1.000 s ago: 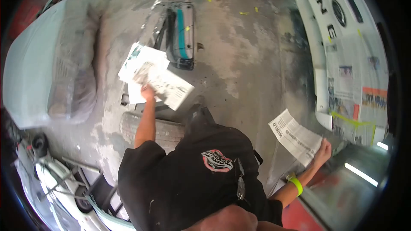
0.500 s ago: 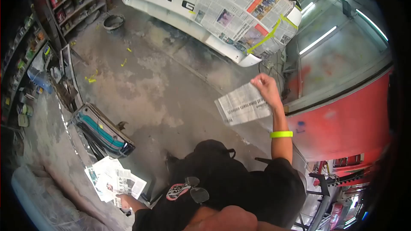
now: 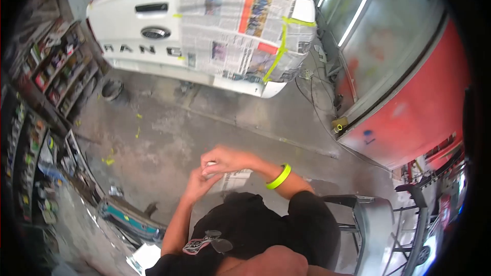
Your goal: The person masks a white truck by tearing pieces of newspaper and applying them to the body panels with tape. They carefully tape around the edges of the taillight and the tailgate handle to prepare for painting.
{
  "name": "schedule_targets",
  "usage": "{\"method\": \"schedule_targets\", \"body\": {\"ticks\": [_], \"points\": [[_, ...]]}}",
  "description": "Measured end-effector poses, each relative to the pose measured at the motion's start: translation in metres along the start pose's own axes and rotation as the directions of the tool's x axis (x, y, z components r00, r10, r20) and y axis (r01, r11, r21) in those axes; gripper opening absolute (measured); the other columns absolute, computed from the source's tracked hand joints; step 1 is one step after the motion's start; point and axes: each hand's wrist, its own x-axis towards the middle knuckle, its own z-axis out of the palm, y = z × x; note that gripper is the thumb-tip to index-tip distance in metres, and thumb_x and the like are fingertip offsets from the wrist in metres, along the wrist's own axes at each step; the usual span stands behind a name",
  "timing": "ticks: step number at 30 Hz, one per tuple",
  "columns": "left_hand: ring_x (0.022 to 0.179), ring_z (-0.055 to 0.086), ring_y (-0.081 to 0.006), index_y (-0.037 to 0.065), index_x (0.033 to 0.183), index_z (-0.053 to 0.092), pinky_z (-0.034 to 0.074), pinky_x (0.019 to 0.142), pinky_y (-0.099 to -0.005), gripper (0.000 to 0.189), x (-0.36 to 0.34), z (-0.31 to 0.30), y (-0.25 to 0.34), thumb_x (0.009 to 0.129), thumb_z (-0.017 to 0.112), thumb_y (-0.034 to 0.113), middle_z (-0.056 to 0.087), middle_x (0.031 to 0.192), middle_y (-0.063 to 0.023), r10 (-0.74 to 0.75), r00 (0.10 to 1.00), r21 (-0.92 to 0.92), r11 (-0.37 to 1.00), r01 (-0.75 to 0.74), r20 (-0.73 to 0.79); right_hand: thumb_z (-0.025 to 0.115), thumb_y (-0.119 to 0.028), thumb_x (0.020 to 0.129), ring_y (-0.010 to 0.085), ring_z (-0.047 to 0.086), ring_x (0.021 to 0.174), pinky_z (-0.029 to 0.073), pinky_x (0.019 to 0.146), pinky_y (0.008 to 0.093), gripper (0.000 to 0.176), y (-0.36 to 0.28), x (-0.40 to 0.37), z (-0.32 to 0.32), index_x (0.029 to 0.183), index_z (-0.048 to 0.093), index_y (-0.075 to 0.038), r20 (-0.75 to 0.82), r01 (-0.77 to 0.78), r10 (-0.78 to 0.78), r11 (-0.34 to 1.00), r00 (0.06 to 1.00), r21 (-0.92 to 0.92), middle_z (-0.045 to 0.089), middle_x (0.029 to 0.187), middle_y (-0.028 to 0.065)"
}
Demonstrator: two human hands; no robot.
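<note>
In front of my chest, my left hand (image 3: pixel 197 181) and my right hand (image 3: pixel 227 159) meet with their fingers pinched together. A torn sheet of newspaper (image 3: pixel 237 179) hangs below them, seen partly between my forearms. Its upper edge is hidden by my fingers, where a small pale bit shows. My right wrist wears a yellow-green band. Ahead stands a white tailgate (image 3: pixel 123 25), its right part covered with newspaper (image 3: pixel 225 30) held by yellow masking tape (image 3: pixel 279 53).
Loose white papers (image 3: pixel 146 256) lie at lower left beside a teal-striped car part (image 3: pixel 130 220). Shelves of cans (image 3: pixel 64 71) and a bucket (image 3: pixel 112 90) stand at left. A tape roll (image 3: pixel 338 128) sits by the red panel (image 3: pixel 404 117); a hose crosses the floor nearby.
My right hand has come inward and down with the newspaper sheet. My left hand has left the loose papers and risen to meet it. The view has shifted, showing more of the tailgate.
</note>
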Motion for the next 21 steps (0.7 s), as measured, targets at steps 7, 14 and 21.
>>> {"method": "schedule_targets", "body": {"ticks": [7, 14, 21], "points": [[0.071, 0.063, -0.0077, -0.001, 0.102, 0.071, 0.051, 0.062, -0.0263, 0.018, 0.090, 0.002, -0.074, 0.096, 0.069, 0.015, 0.072, 0.087, -0.0012, -0.392, 0.910, -0.122, 0.918, 0.378, -0.133, 0.070, -0.019, 0.095, 0.0120, 0.065, 0.077, 0.053, 0.064, 0.0285, 0.026, 0.068, 0.039, -0.085, 0.112, 0.064, -0.001, -0.550, 0.180, -0.063, 0.970, 0.833, 0.161, 0.069, 0.089, 0.0076], [0.080, 0.064, -0.0102, 0.000, 0.111, 0.069, 0.051, 0.070, -0.0273, 0.021, 0.138, 0.024, -0.112, 0.098, 0.064, 0.015, 0.072, 0.098, -0.0043, -0.387, 0.845, -0.252, 0.834, 0.491, 0.368, 0.059, -0.018, 0.102, 0.0097, 0.064, 0.073, 0.058, 0.063, 0.0281, 0.017, 0.066, 0.160, -0.028, 0.104, 0.062, -0.002, -0.259, 0.305, -0.182, 0.747, 0.948, 0.591, 0.064, 0.088, 0.0034], [0.085, 0.064, -0.0111, 0.000, 0.114, 0.068, 0.051, 0.075, -0.0282, 0.021, 0.146, -0.065, -0.097, 0.099, 0.062, 0.013, 0.071, 0.102, -0.0046, -0.443, 0.795, -0.366, 0.718, 0.592, 0.415, 0.056, -0.025, 0.103, 0.0086, 0.062, 0.071, 0.054, 0.062, 0.0254, 0.023, 0.083, 0.217, 0.011, 0.099, 0.062, -0.003, 0.046, 0.041, -0.103, 0.713, 0.994, 0.699, 0.061, 0.083, 0.0011]]}}
